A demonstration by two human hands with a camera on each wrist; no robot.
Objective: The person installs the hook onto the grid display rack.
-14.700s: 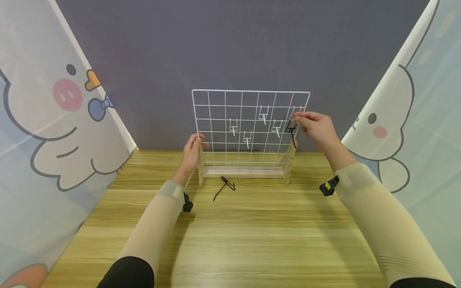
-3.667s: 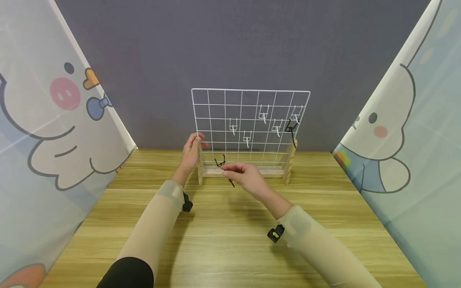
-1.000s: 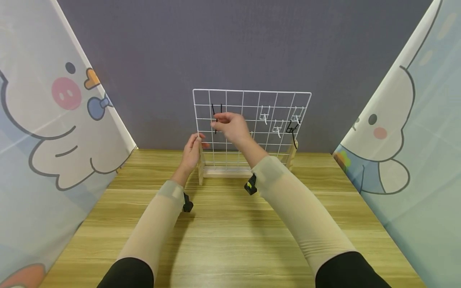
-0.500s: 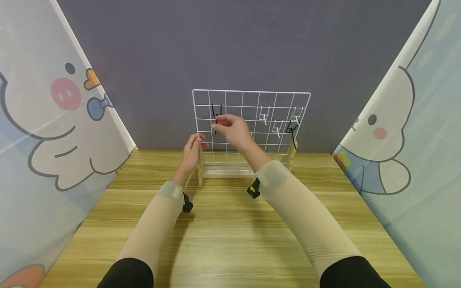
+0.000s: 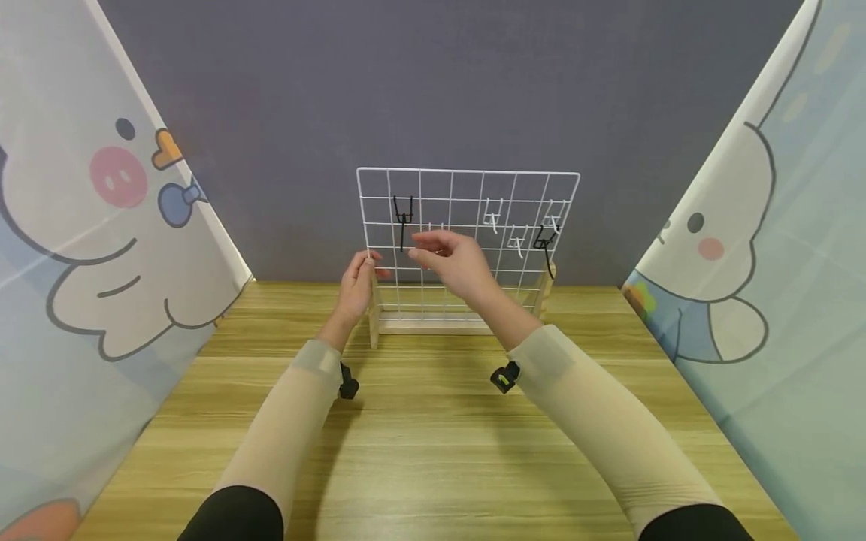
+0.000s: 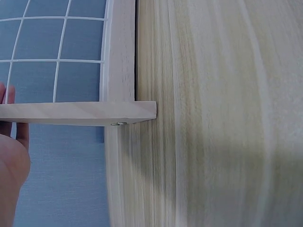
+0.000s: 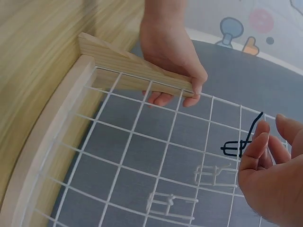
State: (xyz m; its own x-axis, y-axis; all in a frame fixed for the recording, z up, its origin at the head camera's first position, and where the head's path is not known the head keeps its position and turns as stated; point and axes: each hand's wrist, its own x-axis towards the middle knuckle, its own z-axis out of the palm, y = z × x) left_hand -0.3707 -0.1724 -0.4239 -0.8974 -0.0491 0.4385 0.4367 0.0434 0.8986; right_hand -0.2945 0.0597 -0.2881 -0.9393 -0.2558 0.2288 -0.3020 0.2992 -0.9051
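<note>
A white wire grid stands upright in a wooden base on the table. At its left side my left hand grips the wooden upright, thumb in front and fingers behind; the right wrist view shows this hold too. A black hook hangs at the grid's upper left. Just right of and below it, my right hand hovers before the grid, thumb and fingers apart, holding nothing. Another black hook hangs near the right edge. White hooks hang between; my right hand mostly hides some.
The wood-grain table spreads out in front of the stand. A grey panel rises behind it, and cartoon-printed sheets flank both sides. A small black camera sits on my right wrist.
My right hand first worked at the right-side hooks, then lifted the black hook off the table. It hung that hook at upper left, released it, and drew back down and right. Left hand stayed.
</note>
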